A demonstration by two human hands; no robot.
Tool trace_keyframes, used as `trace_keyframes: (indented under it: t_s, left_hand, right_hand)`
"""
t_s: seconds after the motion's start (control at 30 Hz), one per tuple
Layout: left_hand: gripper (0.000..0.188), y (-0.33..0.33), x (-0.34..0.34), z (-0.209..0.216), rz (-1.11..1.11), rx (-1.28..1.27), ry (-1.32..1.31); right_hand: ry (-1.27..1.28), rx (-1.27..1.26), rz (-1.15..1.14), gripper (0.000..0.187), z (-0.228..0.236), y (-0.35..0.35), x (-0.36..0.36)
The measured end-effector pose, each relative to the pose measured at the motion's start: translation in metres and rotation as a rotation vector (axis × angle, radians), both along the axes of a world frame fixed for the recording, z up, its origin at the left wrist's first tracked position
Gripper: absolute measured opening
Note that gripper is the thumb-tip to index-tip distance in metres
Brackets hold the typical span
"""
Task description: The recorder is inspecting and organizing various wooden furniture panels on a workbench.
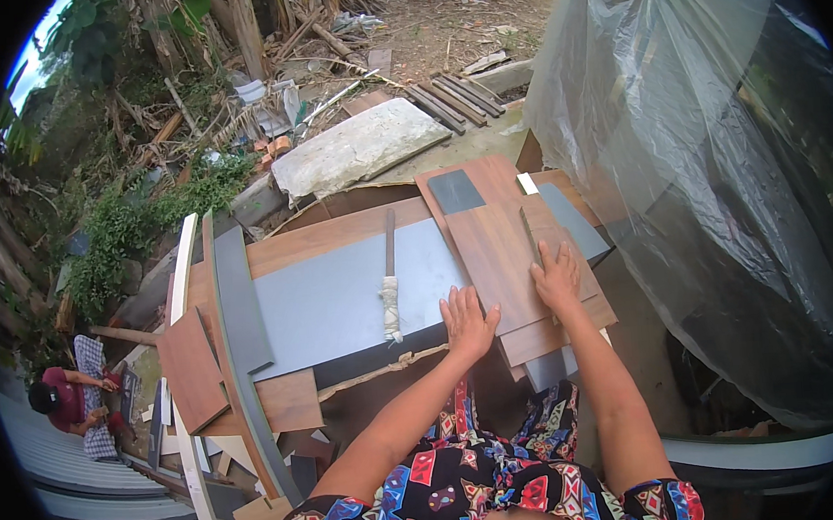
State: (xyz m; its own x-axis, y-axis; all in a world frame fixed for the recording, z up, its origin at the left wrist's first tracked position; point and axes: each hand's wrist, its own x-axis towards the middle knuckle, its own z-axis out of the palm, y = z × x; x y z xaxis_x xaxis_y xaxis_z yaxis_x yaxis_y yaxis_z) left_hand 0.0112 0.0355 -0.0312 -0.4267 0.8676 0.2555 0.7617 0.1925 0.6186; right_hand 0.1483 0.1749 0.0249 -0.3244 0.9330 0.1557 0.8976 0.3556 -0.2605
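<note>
Head view: the left hand (469, 324) lies near the centre of the frame, open, its fingers spread at the left edge of a stack of brown boards (489, 255); the right hand (558, 279), right of centre, rests over a narrow wooden strip (538, 222) on that stack, fingers extended, though whether they grip it cannot be told; the stack's right edge comes near a hanging plastic sheet (680, 164), while its lower corner overhangs the near side; left of the stack, a broad band of grey panel (327, 290) extends between the boards and several long slats (235, 374), crossed only by a stick (390, 291).

Materials: the boards are flat, straight-edged and wood-grained, overlapping at staggered angles; the grey panel is smooth; the stick is dark and slender, its lower part bound in pale wrapping; the plastic sheet is translucent and creased; at upper centre lies a rough, pale slab (360, 148), with dark wooden bars (454, 101) side by side beyond it; a seated person (67, 398) appears at far left.
</note>
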Motion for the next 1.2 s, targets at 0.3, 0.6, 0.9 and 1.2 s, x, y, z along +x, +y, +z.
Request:
trace_keyframes:
  t_s: [0.3,0.6,0.9,1.2]
  left_hand:
    - [0.068,-0.006,-0.001,0.010,-0.010,-0.033,-0.065]
    - [0.070,-0.013,-0.003,0.025,-0.010,-0.114,-0.102]
    - [0.069,-0.017,0.000,0.027,-0.035,-0.054,-0.134]
    - [0.068,-0.015,-0.004,0.015,0.020,0.001,-0.177]
  right_hand:
    - [0.099,0.021,0.346,0.048,-0.009,-0.049,-0.018]
    - [0.139,0.010,0.487,0.045,-0.012,-0.017,-0.037]
    - [0.096,0.100,0.496,0.046,-0.032,0.019,-0.050]
    - [0.112,-0.028,0.636,0.045,-0.015,-0.057,-0.012]
